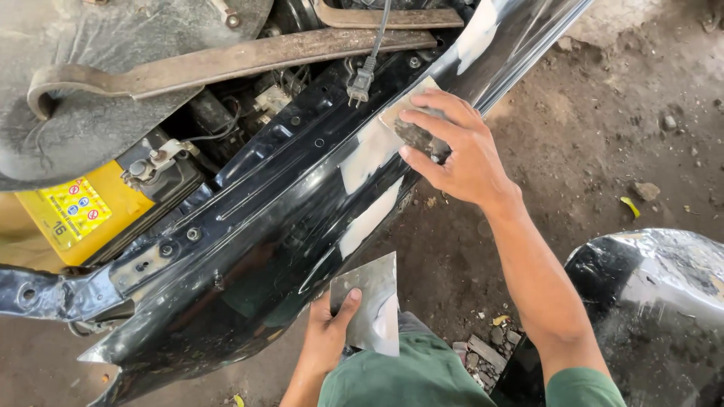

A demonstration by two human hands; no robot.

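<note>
A glossy black car fender runs diagonally from lower left to upper right, with several pale grey filler patches along its edge. My right hand presses a small flat spreader against the fender near the upper patch, fingers on top of it. My left hand holds a flat metal plate carrying a smear of pale filler, low beside the fender's lower edge and above my green-clad knee.
The open engine bay shows a yellow-topped battery, a rusty hood brace and a dangling electric plug. Another black body panel lies at right on the dirt floor, with rubble pieces near my knee.
</note>
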